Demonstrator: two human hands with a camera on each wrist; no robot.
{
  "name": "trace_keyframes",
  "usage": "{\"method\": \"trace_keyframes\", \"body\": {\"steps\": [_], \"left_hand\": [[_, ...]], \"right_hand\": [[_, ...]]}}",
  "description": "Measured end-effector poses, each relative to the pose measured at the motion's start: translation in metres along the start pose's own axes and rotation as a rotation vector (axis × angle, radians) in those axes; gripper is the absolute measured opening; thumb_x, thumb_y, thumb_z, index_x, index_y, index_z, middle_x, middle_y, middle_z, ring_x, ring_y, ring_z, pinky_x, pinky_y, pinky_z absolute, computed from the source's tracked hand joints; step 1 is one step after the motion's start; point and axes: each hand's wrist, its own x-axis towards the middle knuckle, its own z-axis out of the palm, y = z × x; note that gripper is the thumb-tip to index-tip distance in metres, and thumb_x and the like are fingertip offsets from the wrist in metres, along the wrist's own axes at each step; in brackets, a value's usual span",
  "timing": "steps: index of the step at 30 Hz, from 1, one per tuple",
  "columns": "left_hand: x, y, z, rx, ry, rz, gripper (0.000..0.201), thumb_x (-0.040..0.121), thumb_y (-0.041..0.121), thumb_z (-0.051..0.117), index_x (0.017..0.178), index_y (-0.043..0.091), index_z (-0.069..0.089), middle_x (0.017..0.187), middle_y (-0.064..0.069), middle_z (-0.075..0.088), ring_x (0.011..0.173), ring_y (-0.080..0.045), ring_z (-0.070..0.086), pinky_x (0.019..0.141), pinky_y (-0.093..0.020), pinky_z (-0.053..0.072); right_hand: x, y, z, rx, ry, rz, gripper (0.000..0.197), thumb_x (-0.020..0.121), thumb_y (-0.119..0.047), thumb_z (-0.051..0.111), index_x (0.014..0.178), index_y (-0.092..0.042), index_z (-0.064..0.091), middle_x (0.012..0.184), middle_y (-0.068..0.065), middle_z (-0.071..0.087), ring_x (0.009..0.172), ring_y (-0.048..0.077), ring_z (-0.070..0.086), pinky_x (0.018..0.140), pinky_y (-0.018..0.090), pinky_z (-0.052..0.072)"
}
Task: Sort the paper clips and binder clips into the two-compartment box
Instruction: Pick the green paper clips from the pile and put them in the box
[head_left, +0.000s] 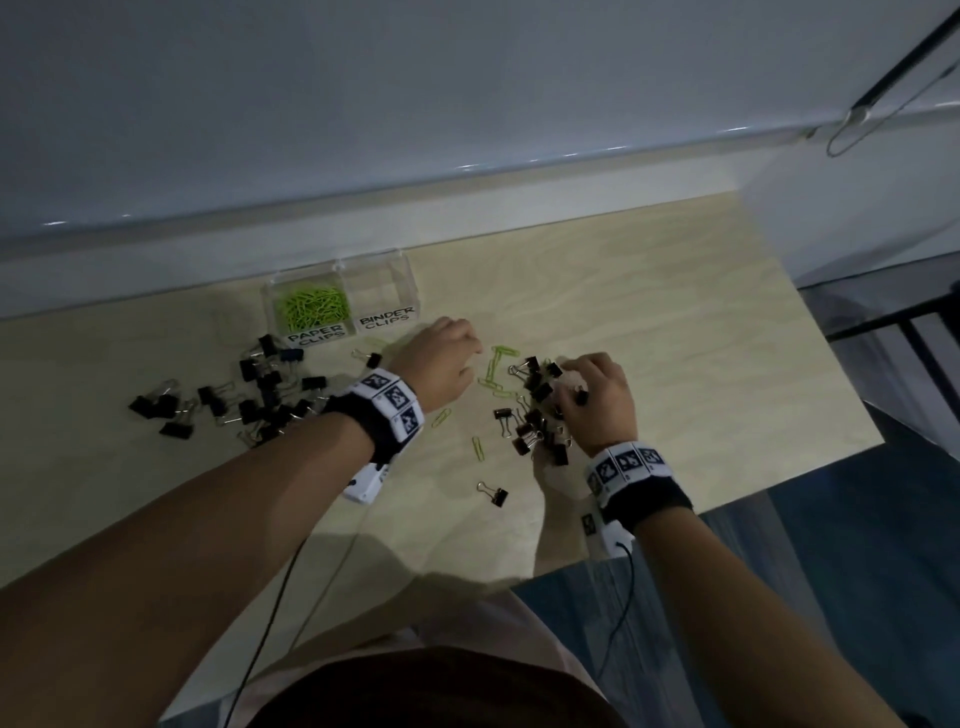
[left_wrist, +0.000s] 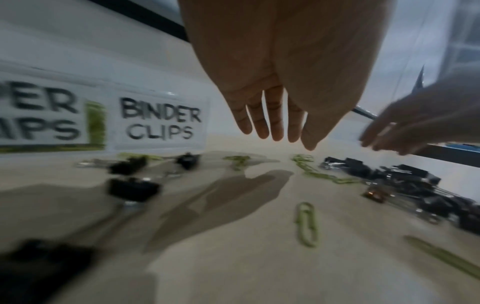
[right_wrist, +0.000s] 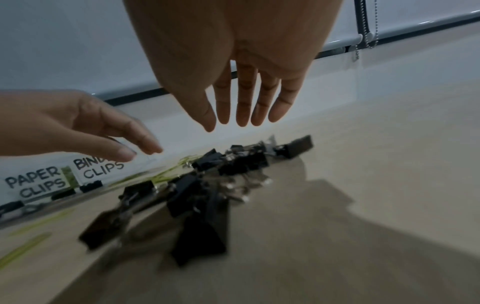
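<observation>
A person leans over a pale wooden table, both bare hands held low above scattered clips. At the back of the table, against the wall, sits a clear box with two compartments. The left one, labelled PAPER CLIPS, holds a heap of green paper clips. The right one, labelled BINDER CLIPS, looks bare, though its clear walls make that hard to judge. The left hand hangs palm down just in front of the box, fingers straight and slightly spread, holding nothing, clear of the tabletop. Just beside it, a few loose green clips lie on the wood, some linked in a short chain. The right hand hovers over a tight pile of black binder clips, its fingers likewise extended and apart, gripping nothing in the wrist view. From the head view, one small dark clip shows at its knuckles; whether it touches the hand I cannot tell. A second, larger spread of binder clips lies to the left of the left arm. One stray binder clip lies alone nearer the person. Both wrists wear black bands with patterned white tags.
</observation>
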Motion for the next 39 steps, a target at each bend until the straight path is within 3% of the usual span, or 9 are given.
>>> {"method": "trace_keyframes", "body": {"steps": [2, 5, 11, 15, 21, 25, 28, 34, 39], "left_hand": [[0.010, 0.017, 0.010, 0.005, -0.025, 0.022, 0.039, 0.091, 0.025, 0.055, 0.127, 0.010, 0.053, 0.128, -0.004, 0.049, 0.118, -0.021, 0.043, 0.101, -0.034, 0.037], [0.019, 0.033, 0.024, 0.044, -0.042, -0.014, 0.049, 0.089, 0.034, 0.059, 0.131, 0.011, 0.048, 0.132, -0.003, 0.046, 0.119, -0.022, 0.042, 0.100, -0.034, 0.037], [0.016, 0.030, 0.034, -0.033, 0.002, -0.099, 0.030, 0.086, 0.025, 0.064, 0.111, 0.008, 0.061, 0.115, -0.005, 0.055, 0.108, -0.025, 0.048, 0.090, -0.033, 0.038], [0.004, 0.016, 0.026, -0.101, -0.011, -0.149, 0.015, 0.089, 0.017, 0.059, 0.095, 0.005, 0.066, 0.103, -0.009, 0.059, 0.100, -0.025, 0.052, 0.076, -0.028, 0.033], [-0.021, -0.004, 0.023, -0.091, -0.051, -0.170, 0.015, 0.090, 0.014, 0.057, 0.092, 0.003, 0.066, 0.101, -0.011, 0.059, 0.099, -0.027, 0.053, 0.077, -0.031, 0.041], [-0.029, -0.006, 0.020, -0.071, 0.030, -0.149, 0.021, 0.091, 0.018, 0.056, 0.105, 0.005, 0.064, 0.110, -0.009, 0.057, 0.105, -0.026, 0.048, 0.088, -0.033, 0.038], [-0.019, 0.003, 0.019, -0.090, 0.088, -0.091, 0.028, 0.091, 0.017, 0.056, 0.117, 0.006, 0.060, 0.117, -0.008, 0.055, 0.109, -0.026, 0.047, 0.094, -0.034, 0.038], [0.018, 0.057, 0.036, -0.061, -0.062, 0.142, 0.030, 0.091, 0.011, 0.054, 0.120, 0.008, 0.059, 0.119, -0.009, 0.055, 0.106, -0.027, 0.046, 0.090, -0.041, 0.044], [0.021, 0.066, 0.048, 0.087, -0.117, 0.194, 0.032, 0.093, 0.015, 0.051, 0.124, 0.013, 0.057, 0.119, -0.007, 0.055, 0.107, -0.028, 0.045, 0.086, -0.040, 0.044]], "right_hand": [[0.014, -0.009, 0.008, -0.002, -0.031, 0.035, 0.024, 0.085, -0.018, 0.062, 0.104, -0.004, 0.067, 0.103, 0.014, 0.062, 0.096, 0.031, 0.056, 0.081, 0.039, 0.050], [0.031, -0.016, 0.015, 0.027, -0.095, 0.191, 0.022, 0.089, -0.015, 0.055, 0.102, -0.003, 0.067, 0.105, 0.015, 0.059, 0.095, 0.032, 0.057, 0.080, 0.031, 0.045], [0.056, -0.026, 0.013, -0.174, -0.280, 0.315, 0.015, 0.084, -0.006, 0.056, 0.084, 0.004, 0.067, 0.092, 0.020, 0.065, 0.081, 0.034, 0.060, 0.067, 0.033, 0.046], [0.068, -0.027, 0.010, -0.142, -0.344, 0.442, 0.008, 0.086, -0.002, 0.054, 0.079, 0.002, 0.052, 0.087, 0.019, 0.059, 0.076, 0.036, 0.058, 0.064, 0.034, 0.046], [0.069, -0.033, 0.016, -0.181, -0.416, 0.400, 0.006, 0.087, -0.002, 0.051, 0.086, 0.002, 0.055, 0.105, 0.024, 0.060, 0.092, 0.041, 0.059, 0.076, 0.042, 0.051], [0.067, -0.024, 0.012, -0.110, -0.388, 0.453, 0.015, 0.087, -0.003, 0.051, 0.091, 0.007, 0.060, 0.099, 0.023, 0.063, 0.078, 0.035, 0.058, 0.065, 0.032, 0.044], [0.059, -0.010, 0.002, -0.007, -0.325, 0.474, 0.013, 0.082, -0.006, 0.061, 0.090, -0.002, 0.071, 0.093, 0.018, 0.069, 0.083, 0.031, 0.064, 0.070, 0.026, 0.048], [0.042, -0.003, -0.007, 0.117, -0.278, 0.406, 0.017, 0.079, 0.000, 0.060, 0.084, -0.010, 0.073, 0.085, 0.014, 0.072, 0.083, 0.026, 0.067, 0.080, 0.034, 0.055], [0.034, 0.000, -0.008, 0.128, -0.301, 0.323, 0.022, 0.079, 0.003, 0.060, 0.090, -0.009, 0.074, 0.094, 0.014, 0.072, 0.087, 0.025, 0.067, 0.082, 0.027, 0.052]]}}
